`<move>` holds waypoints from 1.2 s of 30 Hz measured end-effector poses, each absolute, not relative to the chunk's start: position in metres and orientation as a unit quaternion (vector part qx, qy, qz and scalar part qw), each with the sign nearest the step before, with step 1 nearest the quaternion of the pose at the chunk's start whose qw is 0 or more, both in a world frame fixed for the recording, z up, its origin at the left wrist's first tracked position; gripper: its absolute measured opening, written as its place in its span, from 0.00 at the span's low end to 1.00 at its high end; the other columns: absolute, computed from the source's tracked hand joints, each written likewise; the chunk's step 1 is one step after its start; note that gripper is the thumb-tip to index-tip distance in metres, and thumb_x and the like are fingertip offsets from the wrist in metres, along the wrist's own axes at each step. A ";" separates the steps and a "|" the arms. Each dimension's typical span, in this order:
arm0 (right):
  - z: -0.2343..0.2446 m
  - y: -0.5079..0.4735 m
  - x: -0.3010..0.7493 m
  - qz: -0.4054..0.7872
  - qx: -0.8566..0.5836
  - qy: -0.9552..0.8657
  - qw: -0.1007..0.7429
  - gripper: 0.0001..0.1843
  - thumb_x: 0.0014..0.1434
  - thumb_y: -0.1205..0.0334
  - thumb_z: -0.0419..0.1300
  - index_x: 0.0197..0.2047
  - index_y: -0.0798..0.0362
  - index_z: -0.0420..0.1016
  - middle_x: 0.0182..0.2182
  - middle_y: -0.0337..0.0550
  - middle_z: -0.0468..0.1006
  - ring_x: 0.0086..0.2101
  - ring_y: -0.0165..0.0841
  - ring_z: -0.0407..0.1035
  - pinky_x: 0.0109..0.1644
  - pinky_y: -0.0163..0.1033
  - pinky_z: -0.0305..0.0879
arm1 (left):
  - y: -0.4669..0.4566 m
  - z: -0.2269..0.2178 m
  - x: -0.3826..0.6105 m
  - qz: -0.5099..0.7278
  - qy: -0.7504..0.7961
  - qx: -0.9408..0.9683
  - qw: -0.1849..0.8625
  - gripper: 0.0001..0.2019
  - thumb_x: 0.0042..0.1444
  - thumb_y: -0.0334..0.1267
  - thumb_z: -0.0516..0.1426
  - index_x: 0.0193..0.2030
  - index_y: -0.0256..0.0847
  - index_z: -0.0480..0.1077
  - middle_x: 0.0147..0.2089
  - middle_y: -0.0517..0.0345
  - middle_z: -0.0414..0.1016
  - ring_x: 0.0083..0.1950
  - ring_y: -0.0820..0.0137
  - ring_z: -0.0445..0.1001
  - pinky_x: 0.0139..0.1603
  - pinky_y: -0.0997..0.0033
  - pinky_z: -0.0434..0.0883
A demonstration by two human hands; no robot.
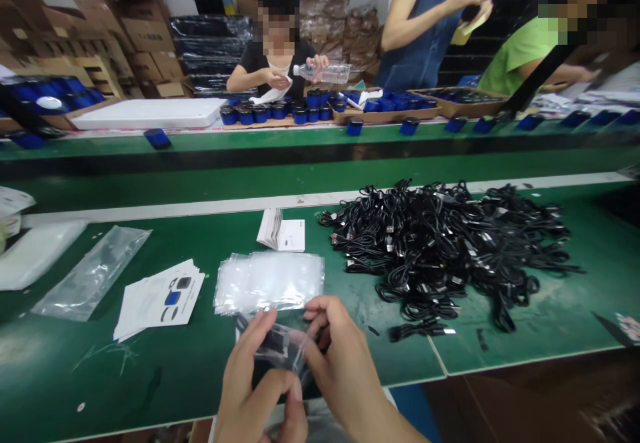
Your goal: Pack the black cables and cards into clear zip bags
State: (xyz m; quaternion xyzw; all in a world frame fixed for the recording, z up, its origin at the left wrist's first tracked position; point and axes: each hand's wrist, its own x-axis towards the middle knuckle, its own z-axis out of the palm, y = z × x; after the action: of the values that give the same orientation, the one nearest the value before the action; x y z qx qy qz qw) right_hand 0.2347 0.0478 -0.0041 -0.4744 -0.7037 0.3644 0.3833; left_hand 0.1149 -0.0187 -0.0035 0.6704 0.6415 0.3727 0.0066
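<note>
My left hand (255, 389) and my right hand (340, 363) are close together at the table's near edge. Both pinch a small clear plastic bag (283, 349) with a coiled black cable inside it. Just beyond them lies a stack of empty clear bags (270, 281). A large heap of coiled black cables (450, 243) covers the table to the right. Printed leaflets (160, 299) lie to the left of the bags, and a small white booklet stack (283, 231) sits behind them.
The green table (150, 363) also holds a long clear bag (93, 273) at left. Beyond a conveyor, several blue jars (310, 111) and a white tray (150, 113) stand. Across it one person holds a water bottle (325, 73); two others work at right. Cardboard boxes (135, 36) are stacked behind.
</note>
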 end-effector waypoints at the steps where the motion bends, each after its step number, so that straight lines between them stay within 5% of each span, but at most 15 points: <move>1: -0.003 0.050 0.235 0.404 -0.454 -0.709 0.358 0.06 0.53 0.71 0.56 0.35 0.53 0.69 0.24 0.35 0.72 0.24 0.28 0.66 0.27 0.31 0.60 | -0.019 -0.001 0.113 0.357 0.640 0.680 -0.002 0.13 0.56 0.31 0.48 0.22 0.43 0.64 0.61 0.49 0.64 0.66 0.50 0.56 0.59 0.37 0.56; 4: 0.008 0.054 0.238 0.435 -0.368 -0.774 0.277 0.09 0.51 0.76 0.56 0.25 0.52 0.67 0.18 0.30 0.66 0.21 0.26 0.62 0.25 0.29 0.54 | -0.015 0.009 0.095 0.281 0.648 0.705 0.070 0.06 0.54 0.36 0.52 0.28 0.46 0.67 0.56 0.54 0.73 0.63 0.46 0.62 0.57 0.21 0.39; 5: 0.012 0.055 0.240 0.421 -0.352 -0.794 0.262 0.10 0.50 0.77 0.57 0.24 0.53 0.67 0.19 0.30 0.66 0.22 0.26 0.62 0.25 0.29 0.53 | -0.013 0.013 0.088 0.260 0.654 0.699 0.128 0.04 0.51 0.41 0.56 0.34 0.48 0.68 0.53 0.53 0.76 0.58 0.46 0.68 0.56 0.21 0.45; 6: 0.016 0.056 0.241 0.412 -0.341 -0.806 0.254 0.10 0.50 0.77 0.57 0.24 0.53 0.68 0.20 0.30 0.67 0.23 0.26 0.62 0.26 0.30 0.53 | -0.011 0.017 0.082 0.246 0.670 0.675 0.186 0.13 0.48 0.43 0.59 0.42 0.49 0.69 0.48 0.53 0.79 0.51 0.49 0.75 0.53 0.27 0.58; 8: 0.020 0.056 0.244 0.443 -0.334 -0.791 0.258 0.08 0.53 0.74 0.57 0.26 0.52 0.71 0.22 0.32 0.70 0.24 0.27 0.63 0.28 0.31 0.55 | -0.006 0.021 0.073 0.241 0.699 0.616 0.272 0.20 0.46 0.44 0.60 0.49 0.49 0.68 0.39 0.57 0.80 0.39 0.58 0.79 0.42 0.51 0.75; 10: 0.020 0.055 0.247 0.526 -0.342 -0.724 0.288 0.05 0.58 0.67 0.56 0.31 0.52 0.72 0.24 0.34 0.72 0.25 0.27 0.65 0.29 0.31 0.58 | -0.003 0.022 0.071 0.264 0.709 0.579 0.305 0.16 0.48 0.43 0.59 0.45 0.48 0.71 0.36 0.59 0.80 0.35 0.64 0.79 0.35 0.67 0.76; 12: 0.017 0.054 0.249 0.594 -0.345 -0.656 0.313 0.05 0.58 0.61 0.58 0.37 0.52 0.72 0.26 0.36 0.73 0.26 0.28 0.65 0.30 0.32 0.61 | -0.001 0.021 0.074 0.298 0.701 0.562 0.323 0.11 0.49 0.46 0.58 0.38 0.47 0.74 0.35 0.59 0.80 0.34 0.65 0.79 0.34 0.72 0.74; 18: 0.017 0.052 0.254 0.535 -0.393 -0.678 0.315 0.08 0.56 0.65 0.57 0.27 0.54 0.72 0.22 0.36 0.68 0.26 0.28 0.63 0.30 0.33 0.58 | -0.003 0.019 0.077 0.381 0.666 0.513 0.383 0.12 0.53 0.50 0.57 0.33 0.45 0.74 0.31 0.61 0.77 0.33 0.68 0.76 0.33 0.77 0.72; 25: 0.024 0.057 0.258 0.497 -0.402 -0.701 0.317 0.09 0.57 0.64 0.54 0.25 0.53 0.67 0.23 0.36 0.66 0.26 0.29 0.62 0.29 0.34 0.57 | -0.003 0.019 0.067 0.394 0.661 0.517 0.375 0.14 0.58 0.49 0.53 0.27 0.45 0.70 0.27 0.64 0.69 0.30 0.73 0.69 0.31 0.81 0.67; 36: 0.018 0.057 0.248 0.512 -0.353 -0.723 0.301 0.08 0.57 0.67 0.56 0.27 0.54 0.69 0.26 0.37 0.68 0.28 0.28 0.64 0.32 0.33 0.59 | 0.000 0.020 0.065 0.387 0.628 0.565 0.369 0.12 0.58 0.45 0.54 0.28 0.45 0.71 0.29 0.63 0.71 0.31 0.74 0.73 0.31 0.83 0.67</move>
State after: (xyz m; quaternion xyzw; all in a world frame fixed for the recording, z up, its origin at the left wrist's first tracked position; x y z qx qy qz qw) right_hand 0.2478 0.0571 0.0183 -0.3532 -0.7229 0.5118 0.3012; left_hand 0.0645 0.0004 0.0204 0.5648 0.6280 0.3873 0.3695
